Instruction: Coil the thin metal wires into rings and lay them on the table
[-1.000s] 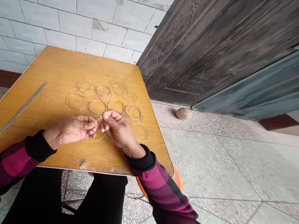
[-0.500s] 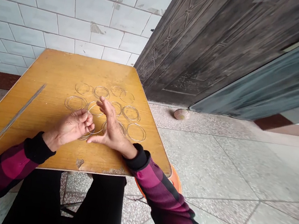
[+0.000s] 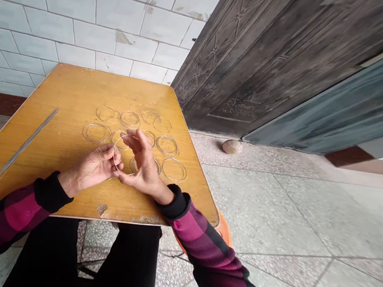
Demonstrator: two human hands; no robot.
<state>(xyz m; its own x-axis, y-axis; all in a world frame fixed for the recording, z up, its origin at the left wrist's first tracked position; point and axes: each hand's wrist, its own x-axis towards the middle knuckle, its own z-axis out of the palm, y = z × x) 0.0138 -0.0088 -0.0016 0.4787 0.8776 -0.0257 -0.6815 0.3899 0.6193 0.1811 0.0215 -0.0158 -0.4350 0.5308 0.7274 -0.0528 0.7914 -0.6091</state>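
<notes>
A: Starting from the left, what's on the yellow tabletop [image 3: 75, 88]?

B: A bundle of straight wires [image 3: 24, 146] lies at a slant near the edge, well apart from everything else.

A: And the hands?

B: The left hand [image 3: 93, 166], in a plaid sleeve [image 3: 17, 204] with a black cuff, pinches a single wire ring [image 3: 114, 150] in its fingertips, and the ring stands up between both hands. The right hand [image 3: 143, 164] is just beside it, fingers spread open (whether they touch the ring, I can't tell), so the hands are close but not clasped.

A: Further right?

B: Loose wire rings [image 3: 168, 146] lie flat on the tabletop in rough rows, some overlapping, a few partly behind the right hand. Past the table edge, a small round object [image 3: 232, 146] sits on the terrazzo floor [image 3: 275, 213] beside a dark embossed door [image 3: 250, 60]
</notes>
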